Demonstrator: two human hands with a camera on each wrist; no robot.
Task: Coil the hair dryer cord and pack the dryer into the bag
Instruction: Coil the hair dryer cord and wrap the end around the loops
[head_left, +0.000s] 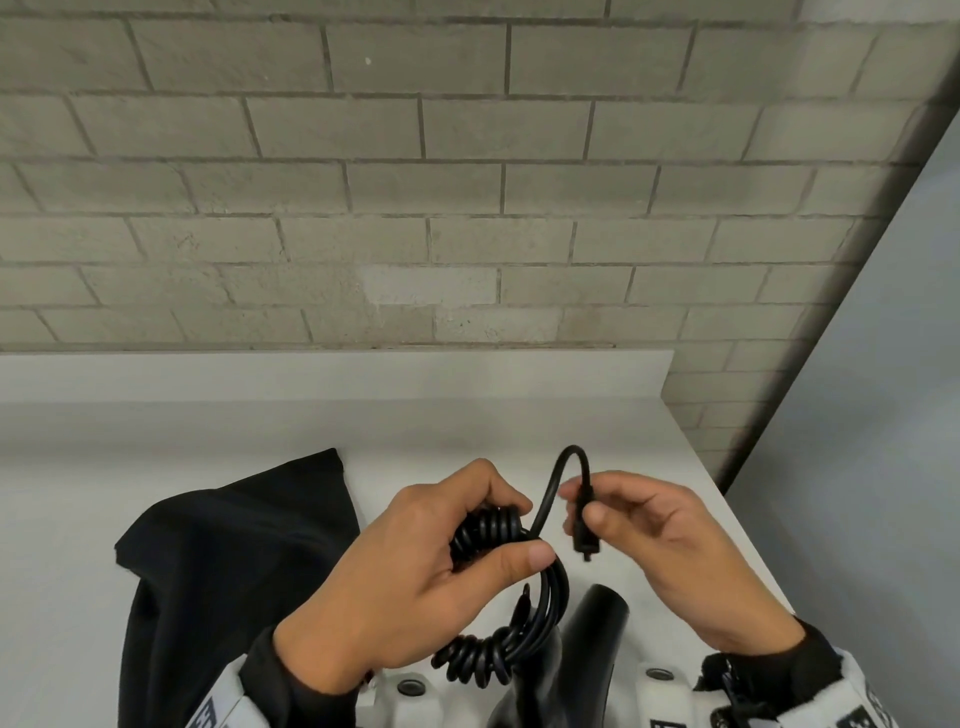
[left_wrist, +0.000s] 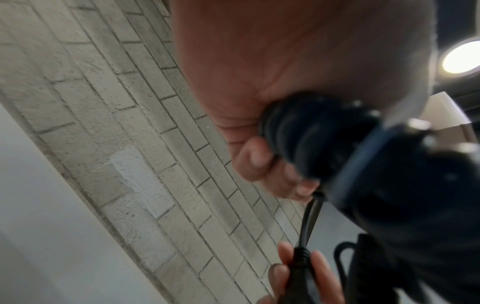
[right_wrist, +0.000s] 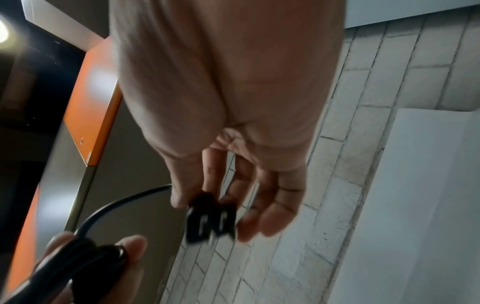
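Note:
My left hand (head_left: 441, 551) grips a bundle of black coiled cord (head_left: 488, 535) above the white counter; looped strands and more spiral turns hang below it (head_left: 483, 660). A short free end arcs up and over to the plug (head_left: 582, 519), which my right hand (head_left: 639, 525) pinches between thumb and fingers. The plug (right_wrist: 211, 218) shows blurred at my right fingertips, and the bundle (left_wrist: 309, 139) fills my left palm. The black hair dryer (head_left: 597, 654) lies on the counter under my hands, partly hidden. A black cloth bag (head_left: 228, 571) lies at the left.
The white counter (head_left: 649, 457) ends at a grey brick wall (head_left: 415, 182) behind and at an edge on the right, with a grey wall surface (head_left: 857, 415) beyond. The wrist cameras' white mounts (head_left: 415, 696) sit at the bottom of the head view.

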